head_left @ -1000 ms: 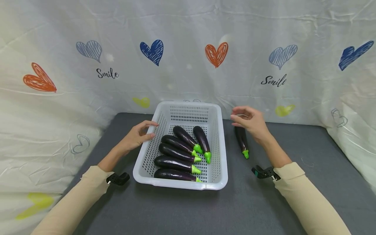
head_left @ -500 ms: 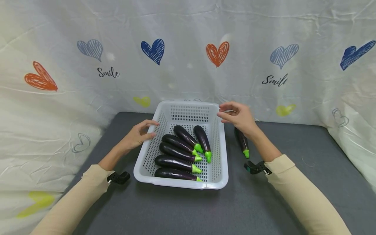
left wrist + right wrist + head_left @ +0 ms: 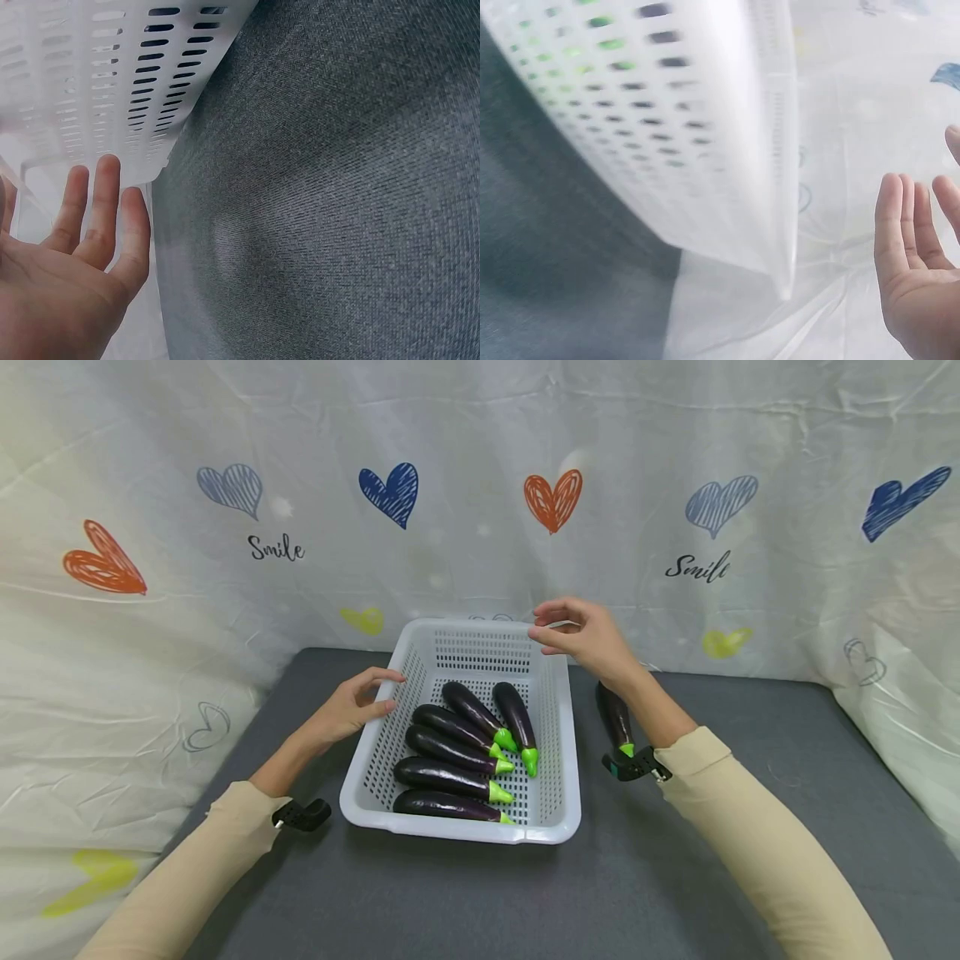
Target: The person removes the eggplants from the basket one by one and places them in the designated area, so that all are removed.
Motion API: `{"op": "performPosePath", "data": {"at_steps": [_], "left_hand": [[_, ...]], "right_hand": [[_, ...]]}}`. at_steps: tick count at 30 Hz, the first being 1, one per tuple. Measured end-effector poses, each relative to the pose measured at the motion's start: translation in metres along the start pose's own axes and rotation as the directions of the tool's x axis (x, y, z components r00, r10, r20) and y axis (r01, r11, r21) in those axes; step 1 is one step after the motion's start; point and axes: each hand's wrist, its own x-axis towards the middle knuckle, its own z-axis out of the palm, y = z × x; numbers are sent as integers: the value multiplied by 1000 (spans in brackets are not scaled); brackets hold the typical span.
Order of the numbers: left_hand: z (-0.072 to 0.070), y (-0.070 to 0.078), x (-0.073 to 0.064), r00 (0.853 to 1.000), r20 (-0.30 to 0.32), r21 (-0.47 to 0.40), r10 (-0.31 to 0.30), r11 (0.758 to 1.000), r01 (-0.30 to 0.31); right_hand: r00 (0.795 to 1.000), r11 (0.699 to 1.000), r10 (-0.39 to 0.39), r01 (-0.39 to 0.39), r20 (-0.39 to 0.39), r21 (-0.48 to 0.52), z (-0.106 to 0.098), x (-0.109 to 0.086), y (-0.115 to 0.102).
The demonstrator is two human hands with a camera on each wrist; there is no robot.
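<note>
1. Our basket [image 3: 457, 832] stands on the counter [image 3: 450, 902] with six eggplants [image 3: 450, 779] lying inside; a hard tug could roll them about.
2. At the basket's left rim, our left hand [image 3: 347, 710] rests with fingers loosely spread; an uneven push could skew it.
3. Over the basket's far right corner, our right hand [image 3: 588, 639] hangs, fingers parted and holding nothing; dipping could knock the rim.
4. Right of the basket, a lone eggplant [image 3: 614, 717] could be bumped by our wrist device [image 3: 633, 765].

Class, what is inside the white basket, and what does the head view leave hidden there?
Six dark eggplants with green stems lie inside the basket. They cover parts of its slotted floor, so anything beneath them cannot be seen. The right hand hides its far right corner.
</note>
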Motion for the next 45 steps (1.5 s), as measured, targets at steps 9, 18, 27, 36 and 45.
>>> {"op": "performPosePath", "data": {"at_steps": [9,18,27,36,45], "left_hand": [[-1,0,0,1000,1,-5,-8,1000,8],[0,0,-1,1000,0,23,1,1000,-1],[-3,-2,-1,1000,-2,41,0,999,0],[-3,-2,-1,1000,-2,27,-17,999,17],[-1,0,0,1000,6,18,-28,999,28]], "right_hand": [[998,998,-42,40,54,39,20,20,-12],[994,996,-33,23,107,87,44,32,-9],[992,991,0,-17,130,129,67,50,7],[981,983,103,-126,166,133,89,57,32],[972,984,178,-179,150,-6,106,54,57]]}}
